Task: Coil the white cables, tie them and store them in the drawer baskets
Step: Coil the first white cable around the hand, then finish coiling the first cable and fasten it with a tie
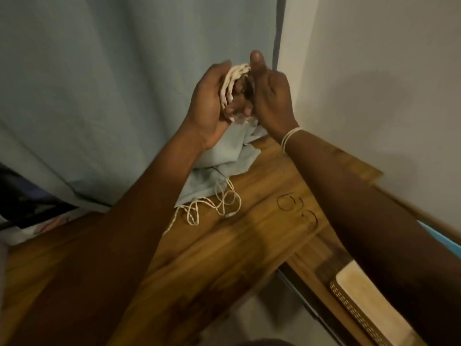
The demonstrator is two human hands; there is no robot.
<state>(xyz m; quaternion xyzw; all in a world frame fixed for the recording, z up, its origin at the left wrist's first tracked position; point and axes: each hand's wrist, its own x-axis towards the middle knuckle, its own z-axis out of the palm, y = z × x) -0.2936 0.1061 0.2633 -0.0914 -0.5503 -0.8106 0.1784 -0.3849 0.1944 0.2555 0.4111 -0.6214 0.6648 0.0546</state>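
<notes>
A coiled white cable [230, 84] is held up in front of the curtain between both hands. My left hand [208, 103] grips the coil from the left, fingers curled round its loops. My right hand [268, 96] holds the coil's right side, thumb pointing up. A second white cable [215, 204] lies loose and tangled on the wooden tabletop [224, 250], partly against the curtain's hem. Several dark thin ties [298, 208] lie on the wood to the right of it. No drawer basket can be made out for certain.
A pale blue curtain [112, 96] hangs at the left and bunches onto the table's back edge. A white wall [386, 83] stands at the right. A pale perforated container [361, 303] sits low at the right, below the tabletop. White bands circle my right wrist.
</notes>
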